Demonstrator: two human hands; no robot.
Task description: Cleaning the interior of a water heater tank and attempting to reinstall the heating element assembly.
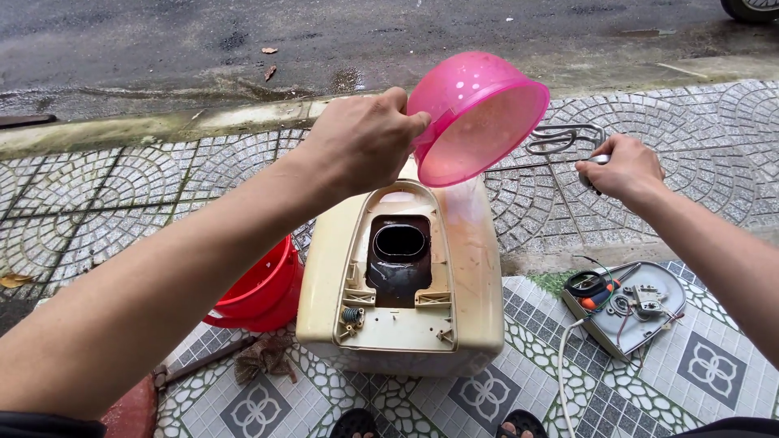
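Observation:
My left hand (pixel 363 139) grips the rim of a pink plastic bowl (pixel 479 113), tilted on its side above a cream plastic appliance casing (pixel 471 284). A thin sheet of water runs from the bowl onto the casing's right side. The casing lies flat on the tiles with an oval dark opening (pixel 399 243) in its middle. My right hand (pixel 618 166) is held out to the right, shut on a metal coiled heating element (pixel 564 138) by its end.
A red bucket (pixel 260 288) stands against the casing's left side. A grey cover plate (pixel 633 312) with wires, a black ring and a white cable lies to the right. A brush (pixel 243 361) lies at lower left. A wet road and kerb run behind.

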